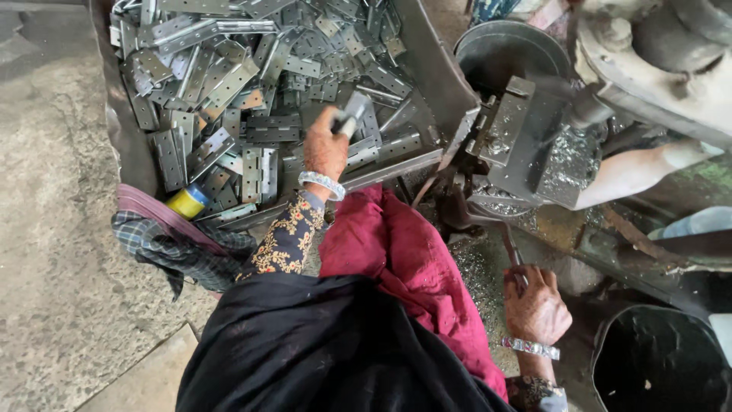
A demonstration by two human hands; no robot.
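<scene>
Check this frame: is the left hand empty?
No, the left hand grips a flat metal hinge plate lifted above the tray piled with similar plates.

One small package shows — a round yellow tin with a blue band (188, 202), lying on its side at the near left corner of the metal tray (122, 145).
</scene>
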